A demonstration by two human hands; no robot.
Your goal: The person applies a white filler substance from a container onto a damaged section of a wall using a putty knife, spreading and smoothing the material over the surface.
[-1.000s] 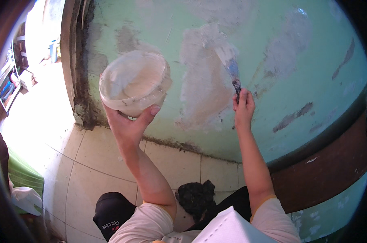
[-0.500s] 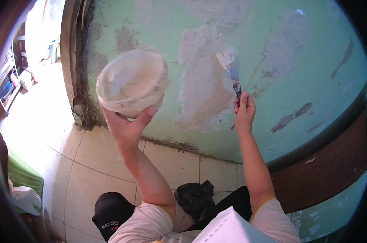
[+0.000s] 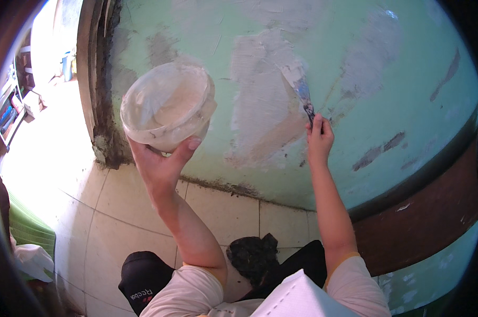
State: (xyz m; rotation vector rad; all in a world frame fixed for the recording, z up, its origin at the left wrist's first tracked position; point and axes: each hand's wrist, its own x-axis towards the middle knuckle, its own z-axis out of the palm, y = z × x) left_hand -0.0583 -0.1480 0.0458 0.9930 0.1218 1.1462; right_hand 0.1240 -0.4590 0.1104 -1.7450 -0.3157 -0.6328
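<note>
My left hand point(image 3: 162, 166) grips a round whitish plastic tub point(image 3: 167, 105) from below, tilted so that its mouth faces me. Pale putty point(image 3: 181, 100) coats the inside of the tub. In my right hand point(image 3: 320, 138) is a putty knife point(image 3: 301, 91), held by its dark handle with the blade up and putty on it. Its blade lies at the right edge of a whitish putty patch point(image 3: 257, 87) on the green wall point(image 3: 207, 37). A beige strip below the patch shows a thinner or different coat.
More whitish patches point(image 3: 371, 58) and grey bare spots point(image 3: 379, 151) mark the wall. A worn door frame point(image 3: 96, 79) stands at the left. Below are floor tiles point(image 3: 128, 201), a black crumpled bag point(image 3: 253, 257) between my legs, and a brown wooden board point(image 3: 418, 211) at the right.
The whitish putty now covers more of the beige area left of the blade. The tub has shifted slightly left; the knife has barely moved.
</note>
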